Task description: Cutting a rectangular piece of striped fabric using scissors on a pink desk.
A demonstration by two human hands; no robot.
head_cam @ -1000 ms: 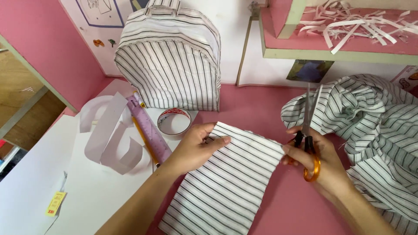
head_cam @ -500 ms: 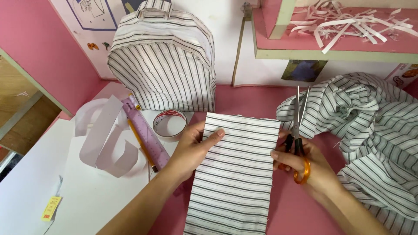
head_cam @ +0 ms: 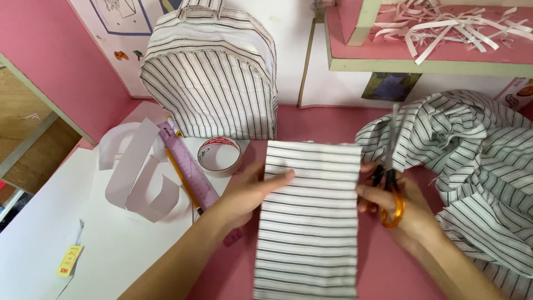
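Note:
A rectangular piece of black-and-white striped fabric lies flat on the pink table. My left hand rests on its left edge, fingers pressing the cloth down. My right hand sits at the fabric's right edge and grips scissors with orange handles, blades pointing away from me. A striped fabric backpack stands upright at the back.
A heap of the same striped cloth lies at the right. A tape roll, a purple ruler, a pencil, curled white paper strips and white sheets sit at the left. A shelf with shredded paper hangs above.
The striped piece has turned from slanted to straight in front of me. Both hands shifted with it, the left still on its left edge, the right still holding the scissors.

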